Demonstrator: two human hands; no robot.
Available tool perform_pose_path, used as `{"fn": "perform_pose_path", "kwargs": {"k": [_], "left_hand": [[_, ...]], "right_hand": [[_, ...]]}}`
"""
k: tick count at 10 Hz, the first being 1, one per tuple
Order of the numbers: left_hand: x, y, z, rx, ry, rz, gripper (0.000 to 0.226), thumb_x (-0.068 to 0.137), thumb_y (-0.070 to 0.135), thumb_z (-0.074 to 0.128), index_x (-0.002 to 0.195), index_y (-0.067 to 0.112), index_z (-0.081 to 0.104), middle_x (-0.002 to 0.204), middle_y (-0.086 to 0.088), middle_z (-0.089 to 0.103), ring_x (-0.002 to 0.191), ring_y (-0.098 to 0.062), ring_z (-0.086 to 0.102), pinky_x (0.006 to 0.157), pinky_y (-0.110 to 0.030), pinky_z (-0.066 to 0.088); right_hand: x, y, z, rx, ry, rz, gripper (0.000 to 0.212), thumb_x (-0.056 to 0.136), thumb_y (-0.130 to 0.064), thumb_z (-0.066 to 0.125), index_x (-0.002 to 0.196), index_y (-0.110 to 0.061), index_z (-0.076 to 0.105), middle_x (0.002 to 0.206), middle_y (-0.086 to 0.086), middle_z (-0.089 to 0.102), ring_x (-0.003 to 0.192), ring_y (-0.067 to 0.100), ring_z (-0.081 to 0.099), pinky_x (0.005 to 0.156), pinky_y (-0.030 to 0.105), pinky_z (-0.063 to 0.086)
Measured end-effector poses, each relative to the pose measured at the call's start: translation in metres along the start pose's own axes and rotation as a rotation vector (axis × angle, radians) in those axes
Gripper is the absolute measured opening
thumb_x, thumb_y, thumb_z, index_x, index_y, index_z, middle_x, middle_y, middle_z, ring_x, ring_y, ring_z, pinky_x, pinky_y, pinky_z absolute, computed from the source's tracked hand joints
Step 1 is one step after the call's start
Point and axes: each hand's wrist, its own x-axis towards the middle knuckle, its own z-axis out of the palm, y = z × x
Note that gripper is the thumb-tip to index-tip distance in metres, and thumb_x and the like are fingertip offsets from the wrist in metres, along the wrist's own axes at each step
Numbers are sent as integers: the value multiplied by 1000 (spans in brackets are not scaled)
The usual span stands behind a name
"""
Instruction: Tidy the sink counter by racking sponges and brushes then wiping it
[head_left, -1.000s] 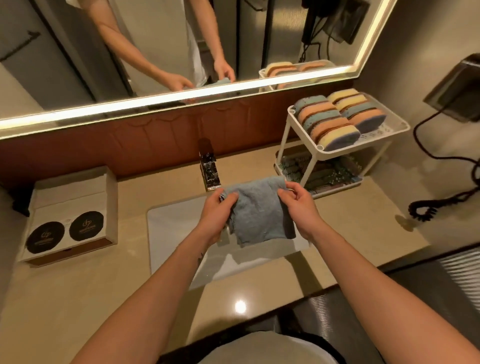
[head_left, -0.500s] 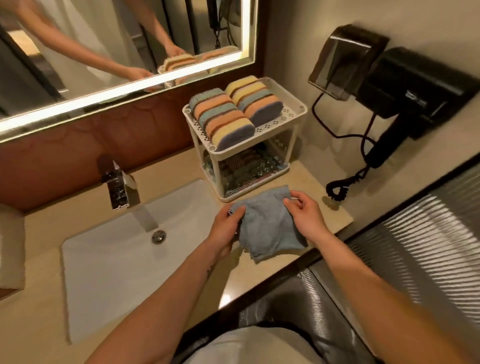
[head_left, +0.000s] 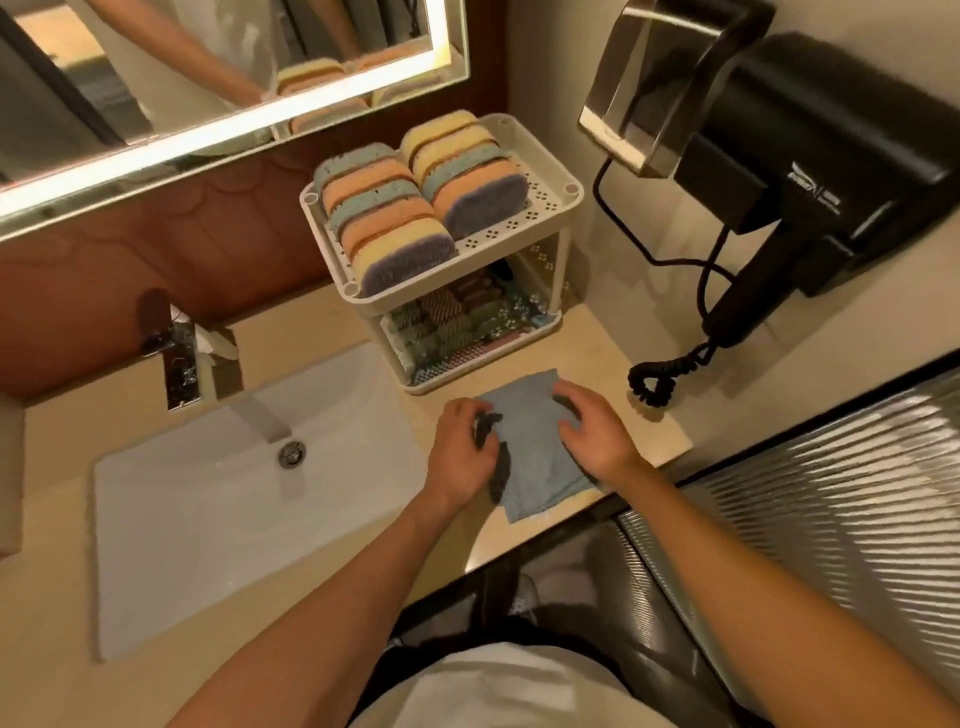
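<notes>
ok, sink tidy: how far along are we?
Done: sponges stand in rows on the rack's top tier. Dark patterned items, likely the brushes, fill the lower tier.
In hand: left hand grips and right hand rests on a blue cloth laid on the counter right of the sink.
Left: the wipe itself, apparently just starting.
</notes>
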Motion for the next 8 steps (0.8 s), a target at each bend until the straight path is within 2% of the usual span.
{"fn": "perform_pose_path", "kwargs": {"k": [1,2,3,5,6,7,8], "left_hand": [[-1,-12,26,252,-243,151,68,83,36,73,141,9,53,148,-16,43,135,-31,41,114,-34,33],[2,-23,47,503,-360,101,91,86,53,69,158,16,28,166,-17,14,153,-34,13,124,-50,13],[8,-23,54,673,-399,33,93,89,59,61,161,26,12,169,-8,-2,156,-26,-5,122,-59,-2],[11,-15,57,669,-445,-40,92,89,55,62,161,30,10,170,-4,-9,156,-23,-10,119,-64,-9],[14,-16,52,569,-449,-44,90,89,53,64,161,29,16,170,-3,-1,157,-23,-2,122,-60,-5],[4,-24,29,469,-389,35,85,92,49,65,161,26,20,170,-5,4,157,-27,1,125,-53,-1],[-8,-39,-4,523,-345,33,87,94,47,63,162,28,12,170,-4,-6,156,-29,-10,124,-51,-6]], "right_hand": [[-1,13,7,-204,-177,-53,64,90,-6,66,150,-11,42,155,10,40,145,25,34,121,25,19],[0,28,11,-320,-318,-88,81,90,-16,70,157,-10,25,165,9,19,154,24,12,116,17,2],[5,34,13,-384,-344,-105,88,90,-20,71,159,-14,17,167,7,8,155,23,3,116,19,0],[10,33,10,-484,-330,-81,90,88,-27,74,160,-24,20,168,-1,12,155,19,9,121,32,18],[12,22,14,-611,-337,-61,84,92,-33,65,160,-21,18,168,3,12,154,22,9,124,37,10],[6,1,23,-635,-335,-75,76,97,-36,56,160,-19,17,167,4,14,154,24,10,125,37,9],[1,-30,37,-549,-347,-179,74,101,-34,53,161,-19,13,169,2,7,155,22,5,124,36,7]]}}
